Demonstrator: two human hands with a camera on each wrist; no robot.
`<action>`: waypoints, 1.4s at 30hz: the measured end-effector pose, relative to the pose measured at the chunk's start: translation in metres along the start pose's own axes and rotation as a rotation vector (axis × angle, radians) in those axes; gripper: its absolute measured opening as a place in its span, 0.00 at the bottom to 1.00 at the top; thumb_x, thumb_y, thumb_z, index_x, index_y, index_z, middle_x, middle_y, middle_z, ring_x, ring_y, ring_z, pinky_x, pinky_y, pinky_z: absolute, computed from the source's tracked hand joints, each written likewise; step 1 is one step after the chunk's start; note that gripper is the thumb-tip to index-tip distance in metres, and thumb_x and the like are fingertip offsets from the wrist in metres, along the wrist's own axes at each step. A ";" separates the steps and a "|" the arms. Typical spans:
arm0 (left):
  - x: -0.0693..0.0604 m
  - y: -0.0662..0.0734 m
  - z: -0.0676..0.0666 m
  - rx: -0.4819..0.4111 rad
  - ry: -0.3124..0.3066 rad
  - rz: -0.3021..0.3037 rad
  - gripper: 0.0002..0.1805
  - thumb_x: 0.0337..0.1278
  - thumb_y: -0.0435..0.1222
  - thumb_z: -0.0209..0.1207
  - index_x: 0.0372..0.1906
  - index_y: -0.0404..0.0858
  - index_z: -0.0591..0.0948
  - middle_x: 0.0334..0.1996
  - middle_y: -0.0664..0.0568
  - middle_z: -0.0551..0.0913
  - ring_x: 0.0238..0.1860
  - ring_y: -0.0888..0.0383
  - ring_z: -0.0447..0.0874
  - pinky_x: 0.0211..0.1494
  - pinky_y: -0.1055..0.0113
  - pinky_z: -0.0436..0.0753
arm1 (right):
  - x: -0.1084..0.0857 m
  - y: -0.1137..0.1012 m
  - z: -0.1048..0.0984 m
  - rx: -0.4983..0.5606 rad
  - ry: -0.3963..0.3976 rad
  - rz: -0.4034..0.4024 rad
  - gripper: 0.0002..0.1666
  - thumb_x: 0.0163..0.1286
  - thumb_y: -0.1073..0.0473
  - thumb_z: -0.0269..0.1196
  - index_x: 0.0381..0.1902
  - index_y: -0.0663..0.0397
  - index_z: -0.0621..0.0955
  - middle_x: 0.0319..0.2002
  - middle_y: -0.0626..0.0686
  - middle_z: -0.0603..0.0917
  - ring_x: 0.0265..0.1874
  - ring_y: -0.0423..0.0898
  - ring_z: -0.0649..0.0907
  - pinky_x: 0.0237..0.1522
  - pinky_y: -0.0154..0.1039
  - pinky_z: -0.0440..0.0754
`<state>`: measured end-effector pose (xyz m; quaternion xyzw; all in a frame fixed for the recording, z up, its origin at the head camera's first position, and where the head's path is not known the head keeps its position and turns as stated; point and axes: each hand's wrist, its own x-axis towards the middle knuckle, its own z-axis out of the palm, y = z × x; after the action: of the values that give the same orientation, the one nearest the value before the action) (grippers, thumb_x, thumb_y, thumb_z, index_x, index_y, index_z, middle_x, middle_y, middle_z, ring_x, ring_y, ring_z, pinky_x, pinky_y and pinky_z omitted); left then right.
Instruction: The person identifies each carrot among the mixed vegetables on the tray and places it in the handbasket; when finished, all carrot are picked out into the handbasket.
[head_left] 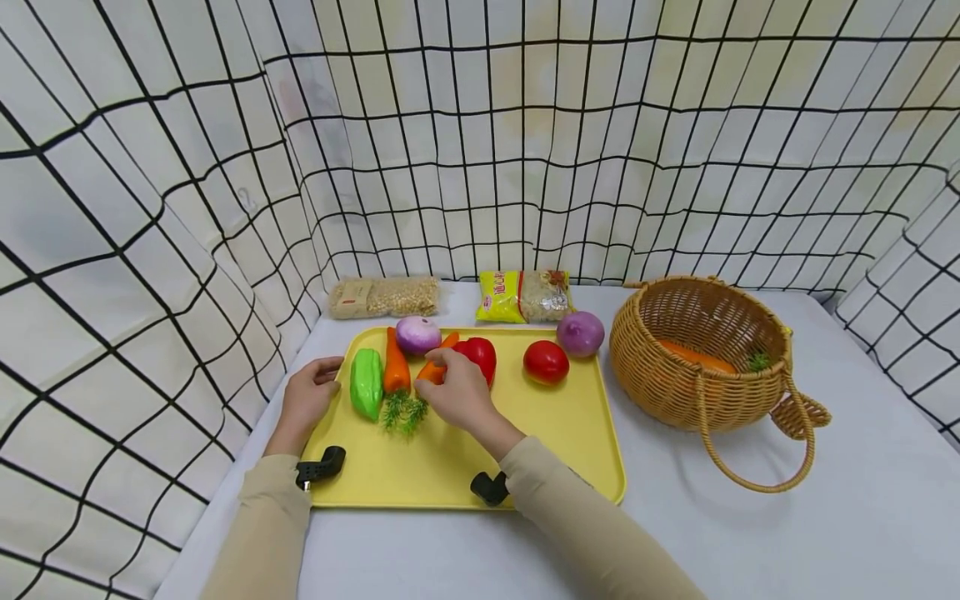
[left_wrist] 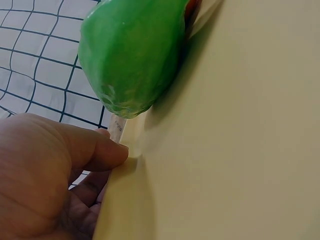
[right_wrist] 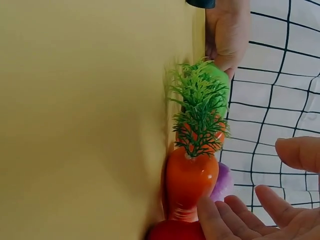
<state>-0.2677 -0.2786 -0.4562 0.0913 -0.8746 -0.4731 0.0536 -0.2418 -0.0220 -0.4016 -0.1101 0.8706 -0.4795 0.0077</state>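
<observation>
On the left, my left hand (head_left: 307, 398) pinches the rim of the yellow tray (head_left: 405, 483), its thumb over the edge in the left wrist view. A green pepper (left_wrist: 132, 55) lies just beyond that thumb. My right hand (head_left: 461, 396) hovers over a carrot (head_left: 429, 372) with leafy green tops. In the right wrist view its fingers are spread and the thumb stands apart; a fingertip is close to the carrot (right_wrist: 192, 175), contact unclear. Beside it lie another carrot (head_left: 395, 367), a purple onion (head_left: 417, 333) and a red vegetable (head_left: 482, 358), partly hidden by the hand.
A tomato (head_left: 546, 362) and a second purple onion (head_left: 581, 333) are at the tray's right. Two bags, one of beans (head_left: 386, 297) and one yellow-labelled (head_left: 522, 297), lie behind. To the right stands a wicker basket (head_left: 660, 392) containing a carrot (head_left: 696, 357). Black netting surrounds the table.
</observation>
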 end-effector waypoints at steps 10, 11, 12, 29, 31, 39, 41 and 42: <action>0.001 0.000 0.001 0.001 -0.001 0.003 0.25 0.64 0.27 0.49 0.66 0.34 0.73 0.60 0.38 0.75 0.59 0.45 0.73 0.55 0.59 0.73 | 0.015 0.003 0.010 -0.008 0.053 0.097 0.28 0.59 0.54 0.70 0.58 0.53 0.79 0.52 0.52 0.79 0.45 0.48 0.76 0.46 0.42 0.77; 0.001 0.000 0.001 0.001 0.000 0.000 0.25 0.64 0.27 0.49 0.66 0.34 0.73 0.60 0.38 0.75 0.59 0.45 0.73 0.55 0.59 0.73 | 0.017 0.003 0.011 -0.006 0.060 0.105 0.28 0.59 0.54 0.70 0.58 0.53 0.79 0.51 0.53 0.79 0.44 0.48 0.76 0.45 0.41 0.77; 0.001 0.000 0.001 0.000 0.001 -0.003 0.25 0.64 0.27 0.49 0.66 0.35 0.73 0.60 0.38 0.75 0.59 0.45 0.73 0.55 0.59 0.73 | 0.018 0.003 0.013 -0.003 0.065 0.111 0.28 0.58 0.54 0.70 0.57 0.54 0.80 0.51 0.53 0.79 0.43 0.48 0.76 0.44 0.41 0.77; 0.001 0.003 0.002 -0.010 0.003 -0.013 0.25 0.64 0.27 0.49 0.66 0.34 0.73 0.58 0.37 0.75 0.59 0.45 0.73 0.56 0.58 0.74 | 0.021 0.007 0.025 -0.093 0.048 0.166 0.24 0.58 0.53 0.70 0.53 0.51 0.81 0.63 0.61 0.69 0.58 0.57 0.73 0.60 0.48 0.73; 0.002 0.003 0.003 -0.006 0.004 -0.012 0.24 0.64 0.27 0.49 0.66 0.34 0.73 0.58 0.37 0.76 0.59 0.45 0.73 0.56 0.57 0.74 | 0.021 0.009 0.025 -0.081 0.059 0.174 0.24 0.58 0.53 0.71 0.52 0.50 0.81 0.63 0.60 0.69 0.59 0.56 0.73 0.60 0.48 0.73; 0.003 0.001 0.002 -0.002 0.008 -0.016 0.25 0.64 0.27 0.48 0.66 0.35 0.72 0.59 0.37 0.75 0.60 0.44 0.72 0.59 0.54 0.73 | 0.016 0.015 0.023 -0.078 0.067 0.182 0.19 0.56 0.55 0.73 0.45 0.48 0.81 0.58 0.57 0.72 0.55 0.53 0.74 0.56 0.45 0.75; 0.004 0.000 0.002 -0.004 0.010 -0.019 0.25 0.64 0.27 0.48 0.66 0.35 0.72 0.59 0.37 0.75 0.60 0.44 0.72 0.59 0.54 0.73 | 0.014 0.016 0.022 -0.097 0.057 0.183 0.18 0.55 0.55 0.73 0.43 0.47 0.80 0.56 0.57 0.72 0.53 0.53 0.75 0.52 0.44 0.75; 0.004 0.000 0.002 -0.004 0.012 -0.020 0.25 0.64 0.27 0.48 0.66 0.34 0.72 0.60 0.37 0.75 0.60 0.44 0.72 0.59 0.54 0.73 | 0.013 0.016 0.021 -0.108 0.051 0.184 0.18 0.55 0.55 0.73 0.43 0.46 0.80 0.55 0.56 0.72 0.51 0.52 0.75 0.51 0.43 0.76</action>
<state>-0.2718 -0.2772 -0.4571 0.1025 -0.8724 -0.4749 0.0541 -0.2545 -0.0338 -0.4250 -0.0176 0.9015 -0.4318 0.0236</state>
